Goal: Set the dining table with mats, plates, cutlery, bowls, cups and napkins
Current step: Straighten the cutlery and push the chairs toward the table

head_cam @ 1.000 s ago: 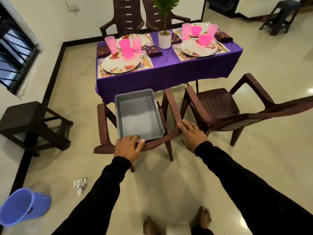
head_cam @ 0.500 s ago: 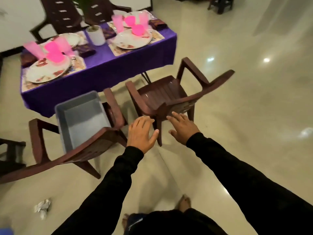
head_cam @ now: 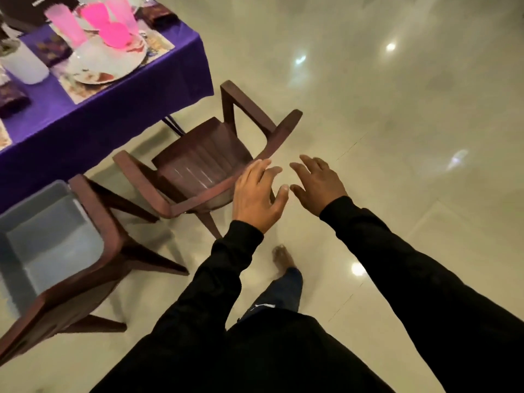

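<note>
Both hands, left hand [head_cam: 256, 198] and right hand [head_cam: 317, 184], hover with fingers spread wide, holding nothing. A brown plastic chair [head_cam: 204, 165] stands beside the set desk [head_cam: 119, 109].

Both arms wear long black sleeves [head_cam: 411, 262] that end at the wrists, leaving the left hand [head_cam: 256, 194] and right hand [head_cam: 319, 184] bare; the torso is in the same black cloth. The leg wears dark blue trousers [head_cam: 283, 290] with a small white mark near the knee; the foot [head_cam: 282, 258] is bare.
</note>
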